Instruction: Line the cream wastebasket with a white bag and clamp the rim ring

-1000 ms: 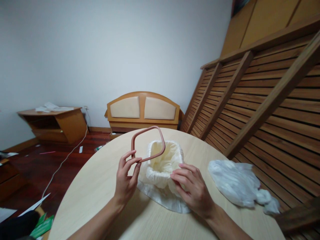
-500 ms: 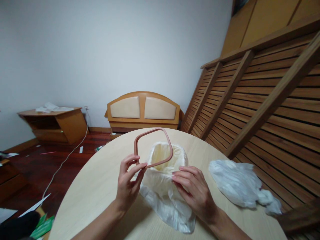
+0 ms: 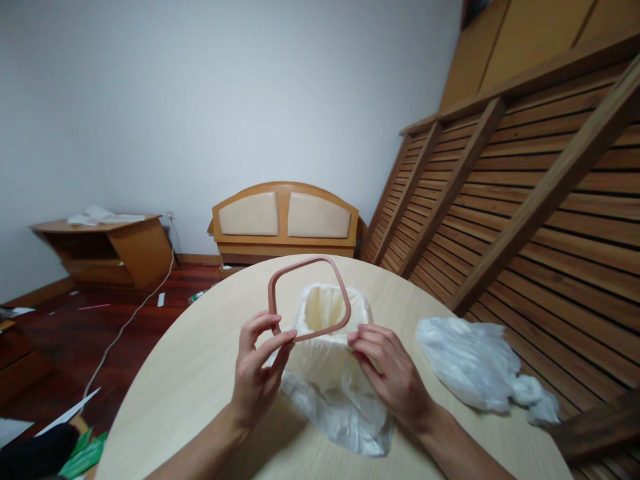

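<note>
A small bin lined with a thin white plastic bag stands on the round pale table. The bag is folded over the bin's rim and its loose end spreads on the table toward me. My left hand pinches a brownish-pink rounded square frame by its near left corner, tilted above the bin's left side. At the near right of the rim, my right hand has its fingertips closed on the bag's edge.
A crumpled translucent plastic bag lies on the table's right side. Beyond are a headboard, a low cabinet with papers, a cable on the floor and a leaning slatted wooden panel.
The frame has shifted slightly right and down over the bin. My right hand has moved a little up along the rim, its fingers drawn closer together.
</note>
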### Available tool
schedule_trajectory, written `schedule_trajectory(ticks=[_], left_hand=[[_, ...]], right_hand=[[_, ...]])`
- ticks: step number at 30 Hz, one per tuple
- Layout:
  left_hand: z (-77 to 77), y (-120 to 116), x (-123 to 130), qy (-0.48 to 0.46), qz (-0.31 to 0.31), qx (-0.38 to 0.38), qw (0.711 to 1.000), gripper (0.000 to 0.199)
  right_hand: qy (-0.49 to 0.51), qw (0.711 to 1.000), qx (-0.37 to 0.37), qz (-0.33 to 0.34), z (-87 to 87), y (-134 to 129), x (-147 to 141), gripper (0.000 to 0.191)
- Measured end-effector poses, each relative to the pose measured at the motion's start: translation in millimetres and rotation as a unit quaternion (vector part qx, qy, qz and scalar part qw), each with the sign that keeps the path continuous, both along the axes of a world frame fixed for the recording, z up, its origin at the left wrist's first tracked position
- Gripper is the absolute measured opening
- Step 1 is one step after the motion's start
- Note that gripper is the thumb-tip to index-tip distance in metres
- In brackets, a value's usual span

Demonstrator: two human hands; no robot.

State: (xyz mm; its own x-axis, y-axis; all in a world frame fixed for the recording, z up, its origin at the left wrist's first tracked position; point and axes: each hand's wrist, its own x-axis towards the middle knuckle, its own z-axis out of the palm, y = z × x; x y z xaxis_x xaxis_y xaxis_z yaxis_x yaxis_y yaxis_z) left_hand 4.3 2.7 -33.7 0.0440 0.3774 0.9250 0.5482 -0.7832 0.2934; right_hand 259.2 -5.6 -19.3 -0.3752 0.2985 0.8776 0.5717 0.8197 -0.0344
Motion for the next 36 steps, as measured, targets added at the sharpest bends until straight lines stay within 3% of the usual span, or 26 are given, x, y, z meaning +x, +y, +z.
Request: schedule_trajectory(ticks=[8, 25, 31, 36], left_hand=[[-3.6, 2.1, -1.8, -0.011, 0.013, -0.013, 1.0, 0.029], [-7.1, 2.5, 4.3, 0.043, 0.016, -0.01, 0.999, 0.026], [-1.8, -1.3, 3.5, 0.058, 0.034, 0.042, 0.997, 0.03], [2.5, -8.6, 3.8, 0.107, 0.036, 0.087, 0.99, 0.026]], right_hand=[[-0.007, 0.999, 0.002, 0.049, 0.0, 8.4, 16.3, 0.033], [-0.008, 0.999, 0.009, 0.035, -0.8, 7.5, 11.0, 0.029], [0.004, 0.999, 0.017, 0.026, 1.5, 4.0, 10.4, 0.029], [0.095, 0.994, 0.028, 0.036, -1.2, -2.4, 8.8, 0.042]])
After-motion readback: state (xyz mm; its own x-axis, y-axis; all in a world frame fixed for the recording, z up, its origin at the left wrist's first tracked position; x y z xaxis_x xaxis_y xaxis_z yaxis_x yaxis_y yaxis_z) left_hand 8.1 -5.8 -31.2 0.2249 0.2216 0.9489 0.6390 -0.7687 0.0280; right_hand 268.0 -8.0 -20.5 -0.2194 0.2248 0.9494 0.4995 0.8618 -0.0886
